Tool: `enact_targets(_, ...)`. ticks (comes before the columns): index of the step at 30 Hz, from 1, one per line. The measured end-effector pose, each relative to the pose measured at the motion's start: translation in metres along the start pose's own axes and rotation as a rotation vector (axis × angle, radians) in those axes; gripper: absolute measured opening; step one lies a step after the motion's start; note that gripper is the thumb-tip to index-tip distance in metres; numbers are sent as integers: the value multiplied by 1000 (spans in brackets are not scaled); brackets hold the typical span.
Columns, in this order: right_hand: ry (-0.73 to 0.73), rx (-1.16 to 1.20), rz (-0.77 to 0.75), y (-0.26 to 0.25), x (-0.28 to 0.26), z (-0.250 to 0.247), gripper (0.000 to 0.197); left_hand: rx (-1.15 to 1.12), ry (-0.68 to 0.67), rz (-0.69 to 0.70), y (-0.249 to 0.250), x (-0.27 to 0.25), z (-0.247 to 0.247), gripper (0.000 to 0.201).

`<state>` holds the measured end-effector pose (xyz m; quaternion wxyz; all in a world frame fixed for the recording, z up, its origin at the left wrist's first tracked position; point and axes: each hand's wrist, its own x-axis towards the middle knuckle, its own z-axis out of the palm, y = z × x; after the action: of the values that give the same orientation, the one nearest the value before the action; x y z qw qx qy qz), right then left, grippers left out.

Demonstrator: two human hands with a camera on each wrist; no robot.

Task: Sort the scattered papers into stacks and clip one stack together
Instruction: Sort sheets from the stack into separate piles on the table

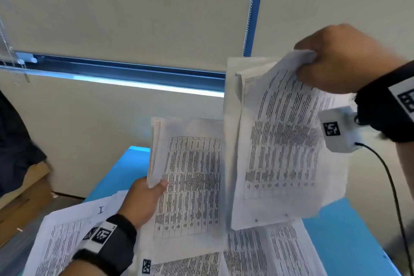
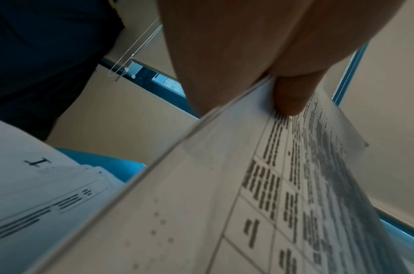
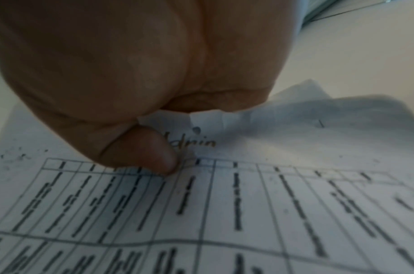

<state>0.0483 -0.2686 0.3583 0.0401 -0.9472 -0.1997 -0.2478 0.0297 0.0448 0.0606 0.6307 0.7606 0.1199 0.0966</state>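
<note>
My left hand (image 1: pixel 146 195) grips the left edge of a stack of printed table sheets (image 1: pixel 190 181), held upright over the blue table (image 1: pixel 340 231); its thumb (image 2: pixel 292 96) presses on the top sheet (image 2: pixel 224 204). My right hand (image 1: pixel 336 60) is raised at the upper right and pinches the top corner of a second bundle of printed sheets (image 1: pixel 280 141), which hangs down beside the first. The right thumb (image 3: pixel 149 152) lies on that page (image 3: pixel 224 213) next to handwritten "Admin". More printed papers (image 1: pixel 257 253) lie scattered flat on the table below. No clip is visible.
A loose sheet marked "I" (image 1: pixel 74 226) overhangs the table's left side. A cardboard box (image 1: pixel 22 197) stands on the floor at the left beside a person's dark sleeve (image 1: pixel 13 145). A beige blind with a bead chain (image 1: pixel 251 6) hangs behind. A black cable (image 1: pixel 394 197) trails from my right wrist.
</note>
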Motion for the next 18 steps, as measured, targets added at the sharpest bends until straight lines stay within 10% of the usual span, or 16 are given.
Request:
enact_targets(10,-297,30,-75,-33,4,67,25,-74,-154,47,40,-29,8,20)
enact_targets(18,-271,75,-44,-38,-13,111,16,-103,-283,45,40,-45,4,38)
